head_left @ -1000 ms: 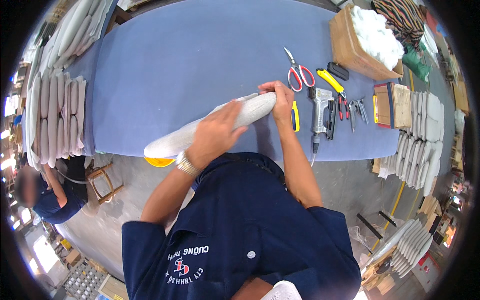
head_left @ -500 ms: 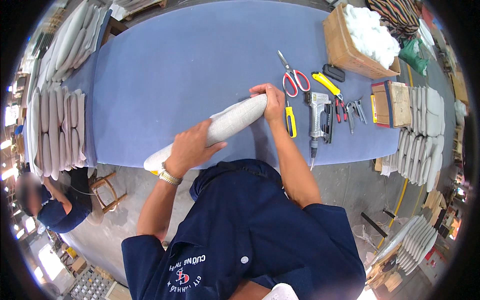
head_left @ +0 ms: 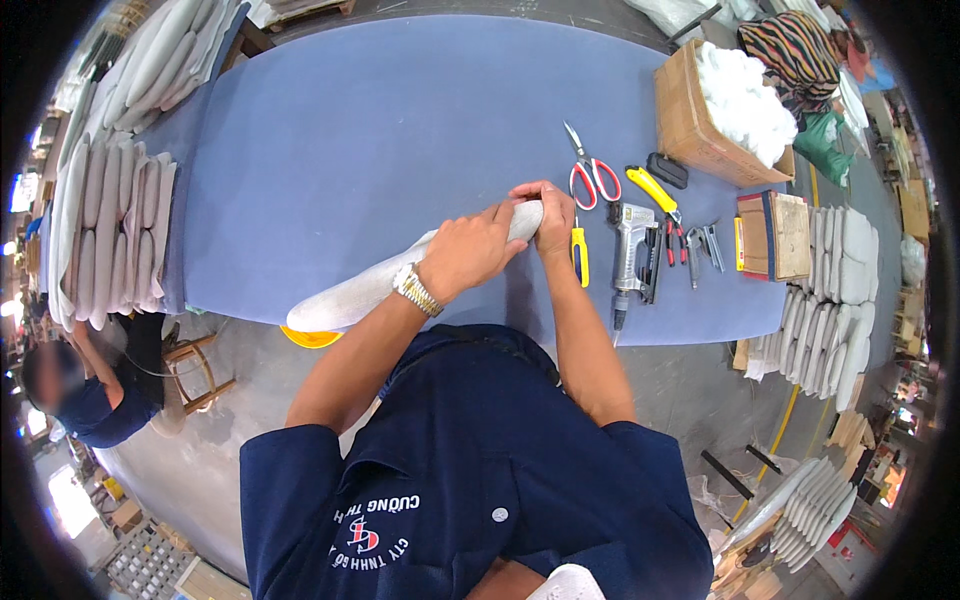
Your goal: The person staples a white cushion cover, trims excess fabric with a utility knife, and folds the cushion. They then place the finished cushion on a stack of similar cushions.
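A light grey fabric-covered cushion (head_left: 362, 287) stands tilted on edge over the near side of the blue table, slanting from lower left to upper right. Over its upper side near the right end lies my left hand (head_left: 468, 248), fingers bent and pressing the fabric. My right hand (head_left: 553, 215) wraps round the right end, its fingers curled over the top corner. The two hands are close together there. The cushion's underside and some of my fingertips are hidden.
Right of my hands lie red-handled scissors (head_left: 594, 182), a yellow screwdriver (head_left: 580, 256), a staple gun (head_left: 632, 250) and a yellow cutter (head_left: 653, 189). Behind them stands a carton of white stuffing (head_left: 690, 120). Cushion stacks (head_left: 120, 225) flank the table. A person (head_left: 110, 400) sits at left.
My left hand has slid up along the cushion toward its right end, close to my right hand. The cushion's right end has dipped slightly. My right hand still holds that end.
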Tool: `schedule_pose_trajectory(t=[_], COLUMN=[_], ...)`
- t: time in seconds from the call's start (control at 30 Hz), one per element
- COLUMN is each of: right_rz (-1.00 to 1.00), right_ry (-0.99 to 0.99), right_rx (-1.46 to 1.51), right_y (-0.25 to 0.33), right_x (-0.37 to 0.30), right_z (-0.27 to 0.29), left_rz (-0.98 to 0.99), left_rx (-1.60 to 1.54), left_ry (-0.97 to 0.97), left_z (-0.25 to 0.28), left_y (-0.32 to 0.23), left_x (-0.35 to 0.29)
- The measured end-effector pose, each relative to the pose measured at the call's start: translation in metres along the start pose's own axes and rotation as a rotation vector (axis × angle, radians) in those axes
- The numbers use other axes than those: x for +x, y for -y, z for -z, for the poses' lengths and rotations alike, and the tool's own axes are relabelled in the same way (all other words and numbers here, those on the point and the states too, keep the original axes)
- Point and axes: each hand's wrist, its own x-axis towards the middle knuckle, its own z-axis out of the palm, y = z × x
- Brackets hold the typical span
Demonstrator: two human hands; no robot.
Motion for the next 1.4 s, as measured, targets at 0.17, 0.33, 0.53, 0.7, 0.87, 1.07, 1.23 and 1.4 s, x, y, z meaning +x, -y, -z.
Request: schedule_pose_trajectory(t=[0.17,0.33,0.53,0.7,0.87,1.07,1.23,1.4], right_rz=[-0.038,-0.126,0.303,0.257,0.766,0.774,0.191,0.180], right_ry=[0.019,0.440,1.106,1.150,0.985,0.580,0.188,0.164], right_rx=[0.048,-0.408,-1.031,-1.228,-1.179,-0.916,-0.422,-0.395], right_y=[-0.002,0.035,0.109,0.102,0.089,0.072,0.028,0.010], right_x=[-0.005,0.017,0.026,0.027,0.018,-0.002,0.009,0.017], right_z=[0.007,0.033,-0.009,-0.020,-0.008,-0.011,-0.002,0.007], left_rz=[-0.032,0.190,0.111,0.167,0.182,0.265,0.219,0.199], left_rx=[0.015,0.083,0.098,0.045,0.024,0.007,0.021,0.035], left_ry=[-0.201,-0.136,-0.297,-0.219,-0.216,-0.156,-0.198,-0.354], left_z=[0.000,0.017,0.002,0.017,0.017,0.032,0.011,-0.013], left_y=[0.013,0.063,0.083,0.086,0.089,0.081,0.061,0.011], left_x=[-0.051,-0.128,-0.147,-0.137,-0.131,-0.122,-0.106,-0.054])
